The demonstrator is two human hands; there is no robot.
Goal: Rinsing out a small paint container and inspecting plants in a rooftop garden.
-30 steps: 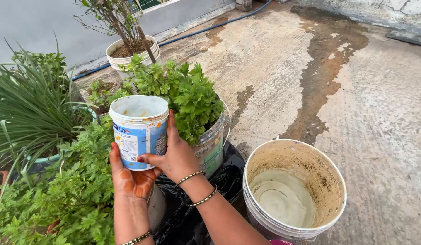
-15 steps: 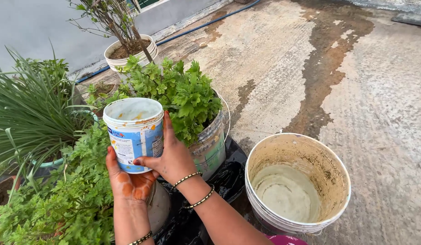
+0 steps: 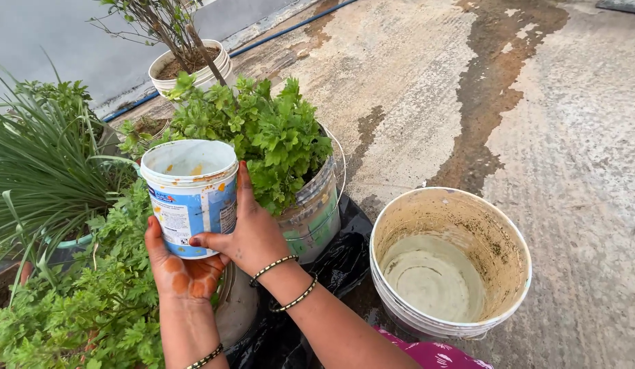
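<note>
Hands hold a small blue-and-white tub (image 3: 190,195) at centre left: left hand (image 3: 183,273) cups its base, right hand (image 3: 252,236) (fingers spread) presses its side, beside leafy potted plant (image 3: 263,140).

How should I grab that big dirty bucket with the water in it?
Probably by the rim of the large bucket, coming from above with both hands on opposite edges. It stands upright and open, holds murky water, and no handle shows.
</note>
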